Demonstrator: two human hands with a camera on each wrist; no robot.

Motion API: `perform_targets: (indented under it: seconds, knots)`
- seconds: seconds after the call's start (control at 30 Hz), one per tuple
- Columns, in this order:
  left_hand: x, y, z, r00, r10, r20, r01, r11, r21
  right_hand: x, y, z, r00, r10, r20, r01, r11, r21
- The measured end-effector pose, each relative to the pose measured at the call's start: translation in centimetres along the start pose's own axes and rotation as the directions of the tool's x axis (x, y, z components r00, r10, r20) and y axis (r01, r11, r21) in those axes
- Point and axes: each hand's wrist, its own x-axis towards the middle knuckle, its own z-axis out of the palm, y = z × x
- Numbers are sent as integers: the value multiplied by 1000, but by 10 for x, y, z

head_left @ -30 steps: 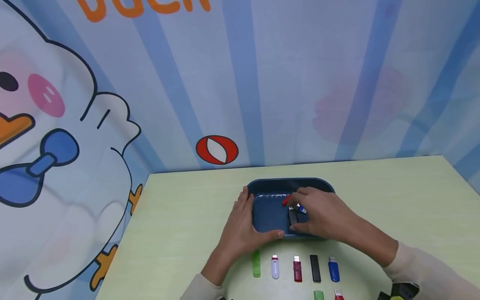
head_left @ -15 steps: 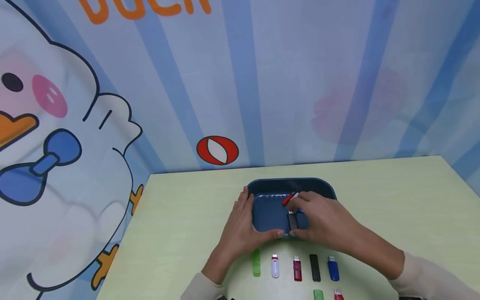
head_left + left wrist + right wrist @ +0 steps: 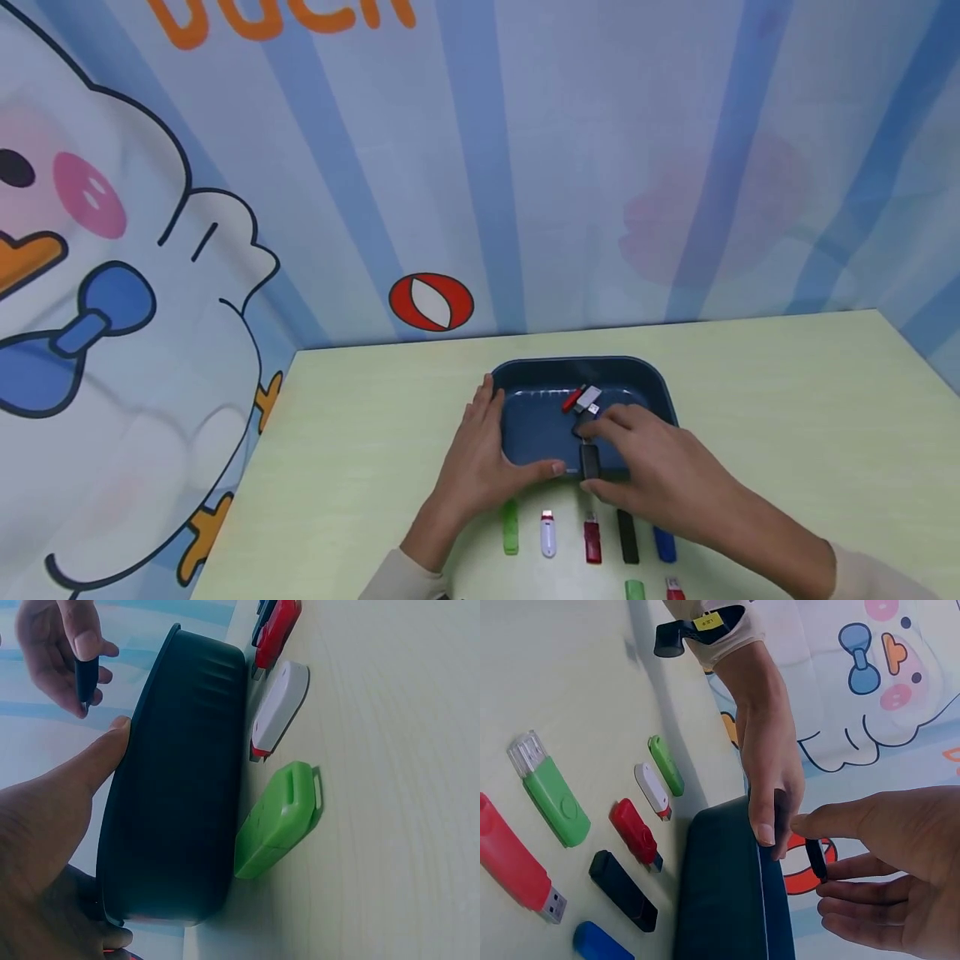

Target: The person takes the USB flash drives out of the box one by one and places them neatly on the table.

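My right hand (image 3: 660,471) pinches a black USB flash drive (image 3: 590,461) between thumb and fingers over the near rim of a dark blue tray (image 3: 525,425). In the right wrist view this flash drive (image 3: 817,859) shows edge-on, raised beside the rim. My left hand (image 3: 480,458) holds the tray's near left corner, thumb along the front rim and fingers along the left side. Inside the tray lie a red flash drive (image 3: 572,399), a whitish one (image 3: 588,398) and a dark one with a metal plug, partly hidden by my right fingers.
In front of the tray, a row on the table holds green (image 3: 511,528), white (image 3: 548,536), red (image 3: 592,542), black (image 3: 627,536) and blue (image 3: 664,545) flash drives. Nearer, another green one (image 3: 557,801) and a red one (image 3: 514,859) lie. A cartoon-printed backdrop (image 3: 562,167) stands behind.
My right hand has drawn back toward the near rim with the black flash drive, uncovering the whitish drive and more of the tray. My left hand has stayed at the tray's corner.
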Motion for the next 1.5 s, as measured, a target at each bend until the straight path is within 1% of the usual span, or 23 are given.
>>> perform_targets:
  seconds: [0.1,0.27,0.4,0.77,0.9,1.07,1.3,1.5]
  knots:
    - [0,0,1,1000,2,3,-2,1000,4,-4,-1,1,1000,7,1,-7,1000,5]
    - [0,0,1,1000,7,1,-7,1000,6,-10,-3,4,1000,-3,-9,3,1000,2]
    - [0,1,1,1000,6,5,-6,1000,4,-14,-4,5,1000,5,4,-5,1000,-2]
    - [0,-2,1,1000,17,1,-17,1000,15,-24,-10,9,994,66,81,-68,997,26]
    - [0,-3,2,1000,17,-7,-17,1000,14,-25,-13,12,988,86,128,-91,995,39]
    - [0,-3,3,1000,19,-12,-18,1000,15,-29,-12,16,980,74,184,-92,991,93]
    - [0,-2,1,1000,23,-13,-23,1000,13,-37,-13,23,985,38,168,-66,984,167]
    - [0,-2,1,1000,14,-14,-14,1000,11,-39,-11,28,987,27,159,-55,982,178]
